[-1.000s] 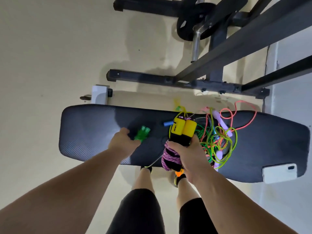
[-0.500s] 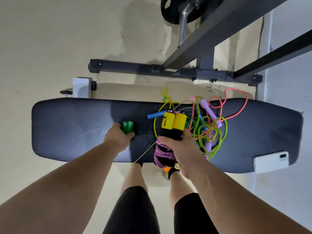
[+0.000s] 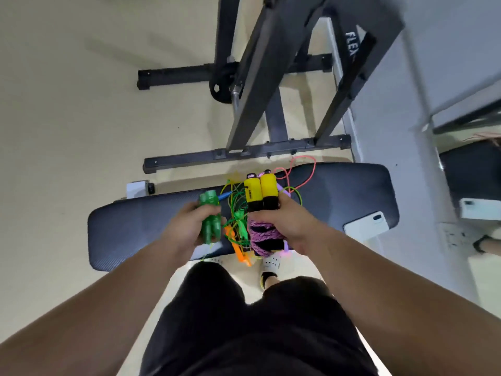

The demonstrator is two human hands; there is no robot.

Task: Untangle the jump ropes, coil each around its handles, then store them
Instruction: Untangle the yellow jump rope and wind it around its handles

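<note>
Hands first: the left hand grips a pair of green handles, and the right hand clasps the yellow handles with purple rope coiled round them. Between them runs a tangle of thin green and orange cords, over the padded bench. The cords look light, limp and likely to snag, so the rigid handles seem the surest hold.

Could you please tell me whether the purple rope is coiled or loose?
Coiled. The purple rope is wound in tight turns around the two yellow handles, which the right hand grips side by side.
</note>
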